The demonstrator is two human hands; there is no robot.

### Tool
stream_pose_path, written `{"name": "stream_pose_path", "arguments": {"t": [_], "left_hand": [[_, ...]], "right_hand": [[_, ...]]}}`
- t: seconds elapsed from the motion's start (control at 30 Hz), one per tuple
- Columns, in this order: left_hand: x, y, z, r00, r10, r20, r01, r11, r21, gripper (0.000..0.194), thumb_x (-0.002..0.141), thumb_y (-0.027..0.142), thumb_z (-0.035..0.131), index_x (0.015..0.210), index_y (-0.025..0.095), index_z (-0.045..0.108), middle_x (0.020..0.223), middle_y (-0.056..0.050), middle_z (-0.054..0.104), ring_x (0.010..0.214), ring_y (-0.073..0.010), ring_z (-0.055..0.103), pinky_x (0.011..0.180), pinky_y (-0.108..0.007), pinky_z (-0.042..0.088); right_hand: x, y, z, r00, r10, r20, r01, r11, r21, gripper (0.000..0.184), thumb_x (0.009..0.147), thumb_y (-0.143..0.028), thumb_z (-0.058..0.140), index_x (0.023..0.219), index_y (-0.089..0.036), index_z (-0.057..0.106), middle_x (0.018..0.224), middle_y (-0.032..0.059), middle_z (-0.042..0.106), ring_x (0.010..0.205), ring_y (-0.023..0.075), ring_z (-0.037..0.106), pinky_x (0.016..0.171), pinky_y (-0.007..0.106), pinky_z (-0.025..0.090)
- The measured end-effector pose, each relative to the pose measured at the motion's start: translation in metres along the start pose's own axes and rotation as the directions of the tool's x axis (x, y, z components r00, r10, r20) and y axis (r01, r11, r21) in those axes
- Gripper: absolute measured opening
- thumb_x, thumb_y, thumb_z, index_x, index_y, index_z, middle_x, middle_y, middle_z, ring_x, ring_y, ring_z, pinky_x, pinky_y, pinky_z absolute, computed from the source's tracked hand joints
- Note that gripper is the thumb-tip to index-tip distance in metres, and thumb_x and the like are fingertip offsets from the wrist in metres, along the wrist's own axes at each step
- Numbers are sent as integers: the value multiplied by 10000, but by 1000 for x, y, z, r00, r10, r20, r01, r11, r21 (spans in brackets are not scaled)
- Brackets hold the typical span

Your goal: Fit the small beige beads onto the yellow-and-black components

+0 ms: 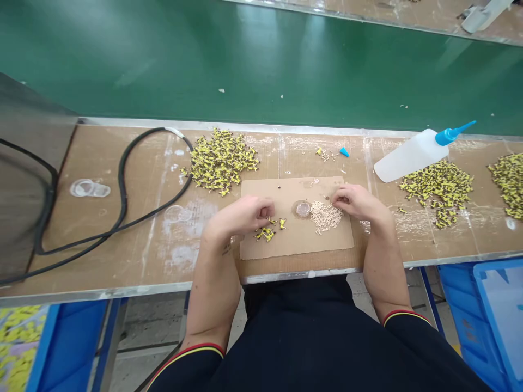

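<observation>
Left hand and right hand are curling near cardboard side edges, grips unclear; yellow pieces, probably light, are favouring mid-body pinches.

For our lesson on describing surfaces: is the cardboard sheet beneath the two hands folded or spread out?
Spread out: the cardboard sheet lies flat on the worktable, its broad face showing and no fold visible.

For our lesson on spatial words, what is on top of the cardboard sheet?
Yellow-and-dark pieces, a clear round item and a pile of pale bits lie on the cardboard sheet. The left hand and right hand hide whatever is beneath them.
</observation>
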State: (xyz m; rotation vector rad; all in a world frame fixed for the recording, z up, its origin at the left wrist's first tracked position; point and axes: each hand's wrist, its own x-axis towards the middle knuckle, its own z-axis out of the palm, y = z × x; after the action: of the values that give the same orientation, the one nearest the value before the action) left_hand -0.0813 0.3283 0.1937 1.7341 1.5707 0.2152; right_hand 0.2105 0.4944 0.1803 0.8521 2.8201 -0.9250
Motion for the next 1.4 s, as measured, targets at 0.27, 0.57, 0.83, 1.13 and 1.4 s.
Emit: {"name": "stream_pose_path", "arguments": {"t": [0.27, 0.57, 0.83, 1.13, 1.4], "left_hand": [[-5, 0, -4, 981, 95, -167, -99, 995, -17, 92, 816, 201, 541, 724, 189, 546, 615, 27, 563, 567, -118, 493, 581, -244, 345], [-4, 18, -1, 769, 131, -625, -240, 966, -93, 160, 853, 222, 587, 724, 199, 494, 689, 20, 570, 648, -117, 518, 644, -256, 416], [3, 20, 12, 679, 137, -721, -458, 847, -270, 59, 923, 207, 529, 867, 216, 543, 735, 19, 552, 648, -117, 542, 634, -267, 454], [3, 32, 7, 710, 185, -680, -422, 884, -200, 146, 919, 161, 495, 816, 186, 596, 740, -6, 613, 666, -121, 538, 651, -270, 429], [4, 28, 5, 706, 120, -698, -348, 917, -194, 139, 894, 190, 508, 799, 185, 610, 721, -9, 614, 660, -126, 542, 638, -272, 425]], "right_hand": [[-9, -8, -8, 995, -34, -95, 42, 995, 88, 98, 878, -146, 545, 828, -199, 611, 814, 42, 670, 712, 177, 582, 685, 311, 437], [-12, -21, -8, 965, -67, -254, 130, 962, 240, 44, 782, -176, 575, 756, -212, 577, 796, 29, 719, 695, 155, 625, 647, 287, 478], [-5, -38, 1, 839, -126, -529, 317, 904, 288, 179, 872, -220, 590, 990, -237, 724, 837, 24, 736, 735, 160, 662, 694, 331, 552], [-2, -32, 0, 940, -325, -108, 342, 907, 245, 156, 911, -209, 648, 861, -253, 789, 995, 40, 808, 936, 209, 734, 884, 407, 579], [-2, -34, 2, 947, -300, 112, 284, 949, 138, 222, 813, -73, 620, 796, -243, 762, 1012, 20, 803, 976, 231, 675, 917, 429, 534]]}}
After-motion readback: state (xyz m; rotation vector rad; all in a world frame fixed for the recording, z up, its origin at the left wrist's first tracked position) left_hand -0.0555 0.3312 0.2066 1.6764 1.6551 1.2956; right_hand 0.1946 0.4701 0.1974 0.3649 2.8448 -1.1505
